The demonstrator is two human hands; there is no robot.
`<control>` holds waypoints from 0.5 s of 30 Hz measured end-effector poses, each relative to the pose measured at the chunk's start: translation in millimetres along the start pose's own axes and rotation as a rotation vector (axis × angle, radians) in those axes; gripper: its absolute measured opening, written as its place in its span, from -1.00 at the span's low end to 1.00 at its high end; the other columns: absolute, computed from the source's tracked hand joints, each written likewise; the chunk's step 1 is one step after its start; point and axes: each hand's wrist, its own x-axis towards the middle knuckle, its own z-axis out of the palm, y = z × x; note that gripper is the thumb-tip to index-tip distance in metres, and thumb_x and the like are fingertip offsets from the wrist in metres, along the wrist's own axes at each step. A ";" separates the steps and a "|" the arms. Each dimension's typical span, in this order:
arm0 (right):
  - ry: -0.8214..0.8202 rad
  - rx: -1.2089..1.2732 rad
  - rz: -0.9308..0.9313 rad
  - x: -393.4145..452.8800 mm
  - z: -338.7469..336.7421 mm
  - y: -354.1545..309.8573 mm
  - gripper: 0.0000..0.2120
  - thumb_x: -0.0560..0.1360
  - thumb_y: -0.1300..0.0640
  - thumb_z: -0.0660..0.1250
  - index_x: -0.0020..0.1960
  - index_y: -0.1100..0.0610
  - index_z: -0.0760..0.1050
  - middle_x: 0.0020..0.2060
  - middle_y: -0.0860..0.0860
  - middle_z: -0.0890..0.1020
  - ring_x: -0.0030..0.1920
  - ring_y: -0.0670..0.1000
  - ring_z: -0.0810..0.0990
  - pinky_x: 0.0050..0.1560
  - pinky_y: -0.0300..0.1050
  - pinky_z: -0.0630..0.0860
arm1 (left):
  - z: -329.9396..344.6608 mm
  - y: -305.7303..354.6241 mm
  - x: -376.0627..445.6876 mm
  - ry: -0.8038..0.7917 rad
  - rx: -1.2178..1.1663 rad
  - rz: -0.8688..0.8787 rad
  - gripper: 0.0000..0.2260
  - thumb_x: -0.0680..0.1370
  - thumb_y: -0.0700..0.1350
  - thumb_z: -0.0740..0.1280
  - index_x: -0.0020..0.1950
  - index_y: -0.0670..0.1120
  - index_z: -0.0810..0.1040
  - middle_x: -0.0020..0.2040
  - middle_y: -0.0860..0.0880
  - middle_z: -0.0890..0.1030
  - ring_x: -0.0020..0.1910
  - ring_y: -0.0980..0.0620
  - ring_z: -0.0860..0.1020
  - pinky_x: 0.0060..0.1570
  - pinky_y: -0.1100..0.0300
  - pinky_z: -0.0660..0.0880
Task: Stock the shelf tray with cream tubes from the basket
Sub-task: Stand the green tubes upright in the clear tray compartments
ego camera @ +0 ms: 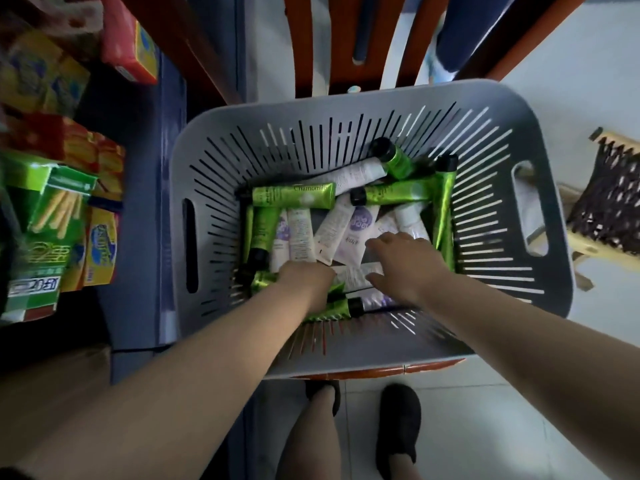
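Two hands [304,275] [398,258] reach among basket [346,351] tubes [294,195]; whether fingers grip, unclear.

White tiled floor [467,410]; orange wooden chair [349,46]; woven stool [609,209] right; snack shelf [138,202] left.

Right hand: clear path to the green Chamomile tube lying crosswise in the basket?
Probably yes. The Chamomile tube lies on top of the pile, nothing over it, and the basket is open above. The right hand is already inside, a short way off; the left hand sits lower, out of the line.
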 end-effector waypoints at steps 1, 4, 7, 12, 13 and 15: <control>0.014 0.004 0.004 1.6 -1.1 1.4 -0.58 0.54 -0.08 0.19 0.33 0.06 0.32 0.26 0.05 0.43 0.30 0.11 0.36 0.19 0.00 0.35 | 2.5 -0.4 1.8 0.000 -0.004 0.001 -0.69 0.54 -0.20 0.21 0.29 -0.06 0.42 0.25 -0.10 0.50 0.22 -0.12 0.48 0.05 0.05 0.44; 0.072 -0.001 0.029 7.2 -6.0 4.7 -0.55 0.56 -0.06 0.17 0.39 0.08 0.27 0.30 0.06 0.41 0.33 0.12 0.34 0.22 0.01 0.33 | 6.4 -2.1 6.0 -0.010 -0.069 -0.015 -0.65 0.55 -0.22 0.20 0.33 -0.04 0.40 0.30 -0.11 0.48 0.25 -0.13 0.47 0.08 0.05 0.45; 0.118 0.013 0.068 11.7 -13.7 8.5 -0.51 0.55 -0.07 0.19 0.42 0.07 0.25 0.33 0.05 0.39 0.34 0.12 0.34 0.24 0.03 0.34 | 2.3 -9.7 6.4 0.054 -0.395 -0.066 -0.62 0.55 -0.18 0.27 0.36 0.00 0.39 0.35 -0.10 0.45 0.30 -0.14 0.45 0.21 0.03 0.44; 0.220 0.349 0.222 14.2 -18.4 13.4 -0.60 0.51 0.02 0.30 0.30 0.12 0.37 0.22 0.06 0.50 0.18 0.13 0.50 0.06 -0.03 0.50 | -20.9 -24.1 1.3 0.261 -0.992 -0.037 -0.65 0.48 -0.24 0.38 0.26 -0.10 0.48 0.19 -0.06 0.55 0.13 -0.02 0.50 0.09 0.17 0.42; 0.233 0.476 0.288 16.5 -19.8 13.8 -0.61 0.51 0.05 0.31 0.29 0.15 0.37 0.18 0.08 0.52 0.13 0.14 0.52 -0.03 -0.08 0.49 | -24.6 -24.8 1.3 0.276 -1.097 -0.035 -0.66 0.48 -0.25 0.39 0.24 -0.10 0.49 0.16 -0.06 0.56 0.12 -0.01 0.50 0.09 0.17 0.42; 0.238 0.763 0.443 26.6 -20.6 14.8 -0.65 0.51 0.07 0.32 0.23 0.20 0.41 0.07 0.12 0.56 -0.02 0.14 0.54 -0.18 -0.11 0.45 | -29.0 -24.4 2.6 0.306 -1.303 -0.042 -0.72 0.48 -0.26 0.38 0.17 -0.08 0.50 0.10 -0.02 0.57 0.09 0.01 0.51 0.08 0.16 0.41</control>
